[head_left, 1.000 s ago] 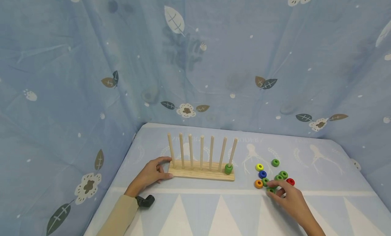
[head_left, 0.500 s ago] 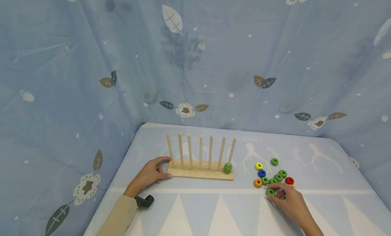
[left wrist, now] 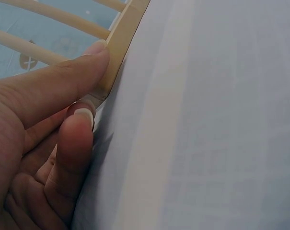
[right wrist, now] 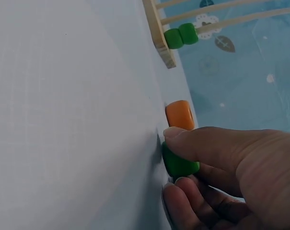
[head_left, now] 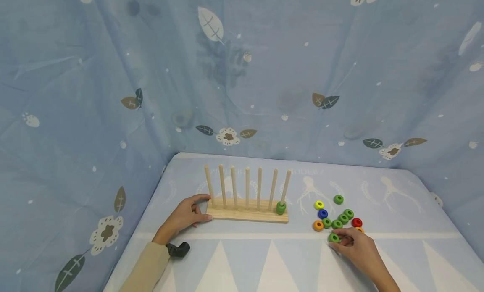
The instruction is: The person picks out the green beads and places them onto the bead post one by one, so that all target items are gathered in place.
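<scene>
A wooden peg stand with a row of upright pegs is on the table; two green beads are stacked on its rightmost peg. My left hand grips the stand's left end, thumb at the front corner and index finger at the back. In the left wrist view the thumb presses the edge of the base. My right hand pinches a green bead between thumb and fingers, low at the table. Just beyond it lie several loose green beads and an orange bead.
Also loose on the right are a yellow bead, a blue bead, a red bead, a lone green bead and an orange-yellow bead partly behind my right hand. Patterned blue cloth hangs behind the table.
My right hand has drawn one green bead slightly toward the front, apart from the group. The left hand keeps its hold on the stand. The head view has shifted slightly.
</scene>
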Demonstrator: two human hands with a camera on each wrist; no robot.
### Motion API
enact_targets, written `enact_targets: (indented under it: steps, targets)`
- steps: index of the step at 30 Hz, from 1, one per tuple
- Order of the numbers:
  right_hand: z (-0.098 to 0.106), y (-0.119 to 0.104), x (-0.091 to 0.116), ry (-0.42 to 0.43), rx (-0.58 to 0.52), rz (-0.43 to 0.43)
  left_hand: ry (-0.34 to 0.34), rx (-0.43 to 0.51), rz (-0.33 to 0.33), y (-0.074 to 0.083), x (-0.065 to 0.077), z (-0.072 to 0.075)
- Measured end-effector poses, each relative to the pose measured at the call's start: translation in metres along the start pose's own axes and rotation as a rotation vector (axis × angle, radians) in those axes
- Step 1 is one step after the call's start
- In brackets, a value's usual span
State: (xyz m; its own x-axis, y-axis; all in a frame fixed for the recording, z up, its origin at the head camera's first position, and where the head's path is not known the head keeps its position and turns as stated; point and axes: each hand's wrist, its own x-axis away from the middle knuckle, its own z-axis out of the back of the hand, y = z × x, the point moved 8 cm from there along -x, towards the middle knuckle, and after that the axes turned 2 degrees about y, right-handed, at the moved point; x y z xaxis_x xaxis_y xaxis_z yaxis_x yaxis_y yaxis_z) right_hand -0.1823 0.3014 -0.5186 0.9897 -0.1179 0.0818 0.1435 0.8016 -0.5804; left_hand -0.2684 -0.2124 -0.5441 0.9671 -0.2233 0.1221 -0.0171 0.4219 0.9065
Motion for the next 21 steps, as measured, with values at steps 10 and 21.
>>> enact_targets:
  steps: [10, 21]
  targets:
    - [0.010, 0.001, -0.002, 0.014, -0.004, -0.012, 0.000, 0.002, 0.001, -0.003, 0.001, -0.001]
    - [0.038, -0.025, -0.002, 0.123, -0.036, 0.151, 0.010, 0.007, -0.011, -0.003, -0.001, 0.000]
